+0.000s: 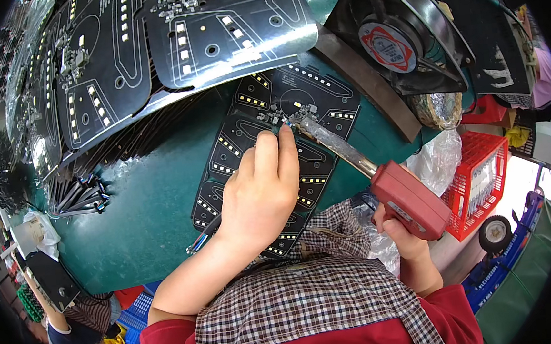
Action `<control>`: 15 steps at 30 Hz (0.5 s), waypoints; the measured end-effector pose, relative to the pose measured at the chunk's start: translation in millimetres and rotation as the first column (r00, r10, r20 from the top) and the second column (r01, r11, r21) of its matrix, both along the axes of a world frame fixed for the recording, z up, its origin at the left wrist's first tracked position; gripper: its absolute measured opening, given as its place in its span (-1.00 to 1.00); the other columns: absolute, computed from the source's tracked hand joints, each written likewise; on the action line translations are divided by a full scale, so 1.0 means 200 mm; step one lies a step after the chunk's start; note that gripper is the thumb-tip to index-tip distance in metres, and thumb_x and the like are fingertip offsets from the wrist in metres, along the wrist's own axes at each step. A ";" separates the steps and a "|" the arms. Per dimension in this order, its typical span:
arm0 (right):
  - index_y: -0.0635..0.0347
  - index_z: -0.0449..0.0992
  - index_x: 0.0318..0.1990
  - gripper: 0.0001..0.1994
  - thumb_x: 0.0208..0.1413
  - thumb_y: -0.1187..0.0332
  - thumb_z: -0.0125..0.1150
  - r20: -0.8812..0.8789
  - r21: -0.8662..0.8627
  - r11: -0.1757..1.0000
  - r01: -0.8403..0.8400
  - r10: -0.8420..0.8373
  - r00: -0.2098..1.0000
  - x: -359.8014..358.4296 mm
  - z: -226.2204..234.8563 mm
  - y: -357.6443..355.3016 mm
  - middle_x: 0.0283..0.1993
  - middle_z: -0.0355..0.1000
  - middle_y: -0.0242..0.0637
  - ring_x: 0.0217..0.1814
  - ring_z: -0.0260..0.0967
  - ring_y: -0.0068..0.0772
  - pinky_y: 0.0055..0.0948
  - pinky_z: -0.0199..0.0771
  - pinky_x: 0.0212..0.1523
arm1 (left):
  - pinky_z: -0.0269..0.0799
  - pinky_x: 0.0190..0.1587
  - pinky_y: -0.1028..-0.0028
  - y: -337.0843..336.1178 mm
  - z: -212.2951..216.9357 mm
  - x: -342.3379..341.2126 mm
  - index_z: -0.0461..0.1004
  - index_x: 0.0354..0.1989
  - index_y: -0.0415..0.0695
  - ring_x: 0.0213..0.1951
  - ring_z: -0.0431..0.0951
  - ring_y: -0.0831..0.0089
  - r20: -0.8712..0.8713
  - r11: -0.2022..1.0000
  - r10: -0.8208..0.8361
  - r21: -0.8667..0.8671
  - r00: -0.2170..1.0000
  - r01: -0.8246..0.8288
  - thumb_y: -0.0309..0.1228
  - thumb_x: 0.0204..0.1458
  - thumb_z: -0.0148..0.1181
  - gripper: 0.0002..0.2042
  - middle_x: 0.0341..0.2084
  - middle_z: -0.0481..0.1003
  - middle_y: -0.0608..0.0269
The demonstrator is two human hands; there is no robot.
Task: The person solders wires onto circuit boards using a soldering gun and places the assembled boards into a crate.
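A black circuit board panel (322,103) with rows of small white and yellow LEDs lies on the green bench in front of me. My left hand (258,193) rests over it, fingers closed and pointing to its upper middle. At the fingertips small coloured wire ends show against the board; a black cable (212,232) with bare coloured ends sticks out beneath the hand. My right hand (405,236) grips the handle of a red soldering gun (410,200). Its metal barrel slants up-left, and the tip is close by my left fingertips at the small components.
More black LED boards (172,57) are stacked at the upper left. Black cables (83,195) lie bundled on the green bench (131,228). A black fan (401,39) stands upper right beside a dark metal bar (372,87). A red crate (477,182) sits farther right.
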State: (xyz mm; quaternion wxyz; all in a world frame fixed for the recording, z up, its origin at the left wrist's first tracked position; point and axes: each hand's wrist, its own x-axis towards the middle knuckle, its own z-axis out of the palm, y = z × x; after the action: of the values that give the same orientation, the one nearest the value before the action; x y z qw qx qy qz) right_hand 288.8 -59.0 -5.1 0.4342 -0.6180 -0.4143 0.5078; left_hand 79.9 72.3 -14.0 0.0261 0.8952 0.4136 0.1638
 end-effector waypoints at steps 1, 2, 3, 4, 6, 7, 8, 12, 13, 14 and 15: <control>0.47 0.14 0.19 -0.24 -0.15 0.32 0.39 0.001 0.000 1.000 0.001 -0.001 1.000 0.00 0.00 0.00 -0.19 0.46 -0.22 -0.51 0.27 -0.70 -0.69 0.30 -0.41 | 0.42 -0.57 0.66 0.00 0.00 0.00 0.41 -0.14 -0.35 -0.50 0.40 0.51 -0.021 1.000 0.002 0.014 1.000 -0.001 -0.55 -0.27 0.09 -0.60 -0.36 0.34 0.17; 0.46 0.12 0.20 -0.23 -0.15 0.31 0.39 -0.073 -0.003 0.999 0.043 -0.043 0.996 0.00 0.00 -0.01 -0.19 0.46 -0.21 -0.51 0.26 -0.71 -0.70 0.29 -0.44 | 0.42 -0.57 0.66 0.00 0.01 0.01 0.41 -0.14 -0.35 -0.50 0.40 0.51 -0.021 1.000 0.001 0.014 1.000 -0.001 -0.55 -0.27 0.09 -0.60 -0.36 0.34 0.17; 0.45 0.10 0.21 -0.21 -0.15 0.30 0.40 -0.147 -0.009 0.996 0.083 -0.084 0.986 0.00 0.00 -0.01 -0.18 0.46 -0.19 -0.52 0.25 -0.72 -0.72 0.27 -0.46 | 0.42 -0.58 0.67 0.00 0.01 0.01 0.41 -0.14 -0.35 -0.50 0.40 0.52 -0.037 1.000 0.001 0.016 0.999 -0.001 -0.54 -0.26 0.09 -0.60 -0.36 0.34 0.17; 0.45 0.10 0.21 -0.21 -0.15 0.30 0.40 -0.148 -0.008 0.997 0.083 -0.083 0.985 -0.01 0.02 0.00 -0.18 0.46 -0.19 -0.52 0.25 -0.72 -0.72 0.27 -0.46 | 0.42 -0.58 0.68 -0.01 0.01 0.01 0.41 -0.13 -0.35 -0.50 0.40 0.52 -0.054 1.000 0.002 0.017 0.999 -0.001 -0.54 -0.26 0.09 -0.61 -0.36 0.35 0.17; 0.40 0.04 0.24 -0.18 -0.13 0.30 0.39 -0.267 -0.026 0.989 0.146 -0.148 0.952 -0.03 0.06 0.02 -0.19 0.46 -0.18 -0.52 0.25 -0.71 -0.70 0.25 -0.49 | 0.42 -0.58 0.68 -0.01 0.01 0.01 0.41 -0.13 -0.34 -0.50 0.40 0.52 -0.054 1.000 0.002 0.013 0.999 -0.001 -0.54 -0.26 0.09 -0.60 -0.36 0.35 0.17; 0.40 0.04 0.24 -0.18 -0.13 0.30 0.39 -0.267 -0.025 0.989 0.147 -0.148 0.952 -0.03 0.06 0.02 -0.19 0.46 -0.18 -0.52 0.25 -0.71 -0.70 0.25 -0.49 | 0.42 -0.57 0.68 -0.01 0.01 0.01 0.41 -0.13 -0.34 -0.51 0.40 0.52 -0.053 1.000 0.002 0.007 0.999 -0.001 -0.54 -0.27 0.09 -0.59 -0.36 0.36 0.17; 0.38 0.01 0.25 -0.17 -0.12 0.30 0.38 -0.289 -0.027 0.991 0.134 -0.136 0.948 -0.03 0.06 0.01 -0.19 0.45 -0.17 -0.50 0.25 -0.69 -0.68 0.25 -0.49 | 0.42 -0.57 0.68 -0.01 0.00 0.01 0.41 -0.13 -0.34 -0.51 0.40 0.52 -0.054 1.000 0.001 0.008 0.999 -0.001 -0.54 -0.27 0.09 -0.59 -0.36 0.36 0.17; 0.34 -0.02 0.27 -0.19 -0.08 0.31 0.35 -0.349 -0.008 0.993 0.120 -0.115 0.930 -0.04 0.03 0.00 -0.20 0.43 -0.15 -0.43 0.28 -0.65 -0.68 0.25 -0.46 | 0.42 -0.57 0.67 -0.01 -0.03 -0.01 0.42 -0.13 -0.34 -0.50 0.41 0.52 0.005 0.999 -0.011 0.043 1.000 0.010 -0.54 -0.29 0.09 -0.58 -0.35 0.36 0.15; 0.34 -0.02 0.27 -0.19 -0.08 0.31 0.35 -0.349 -0.007 0.993 0.120 -0.115 0.930 -0.03 0.02 -0.01 -0.20 0.43 -0.15 -0.43 0.28 -0.65 -0.68 0.25 -0.46 | 0.42 -0.57 0.66 -0.01 -0.04 -0.01 0.43 -0.12 -0.33 -0.50 0.41 0.51 0.033 0.999 -0.024 0.041 0.999 0.022 -0.54 -0.30 0.09 -0.58 -0.35 0.36 0.15; 0.33 -0.03 0.27 -0.19 -0.07 0.32 0.34 -0.331 -0.010 0.996 0.092 -0.090 0.939 -0.02 0.01 -0.02 -0.20 0.43 -0.16 -0.41 0.29 -0.63 -0.67 0.28 -0.43 | 0.42 -0.57 0.66 -0.01 -0.03 -0.01 0.43 -0.12 -0.33 -0.50 0.41 0.51 0.032 0.999 -0.024 0.041 0.999 0.023 -0.54 -0.30 0.09 -0.58 -0.35 0.36 0.15; 0.32 -0.04 0.28 -0.19 -0.06 0.32 0.33 -0.314 -0.013 0.998 0.064 -0.064 0.947 -0.01 0.00 -0.03 -0.21 0.43 -0.16 -0.39 0.30 -0.61 -0.66 0.30 -0.40 | 0.43 -0.56 0.66 -0.01 -0.03 -0.01 0.43 -0.13 -0.33 -0.50 0.41 0.51 0.037 0.999 -0.020 0.028 0.999 0.019 -0.55 -0.29 0.09 -0.58 -0.35 0.36 0.15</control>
State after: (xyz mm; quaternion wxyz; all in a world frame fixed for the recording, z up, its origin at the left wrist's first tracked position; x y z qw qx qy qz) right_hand 286.2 -64.3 -4.8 0.5101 -0.5430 -0.3191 0.5857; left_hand 78.4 70.6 -20.5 0.0229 0.8963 0.4019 0.1857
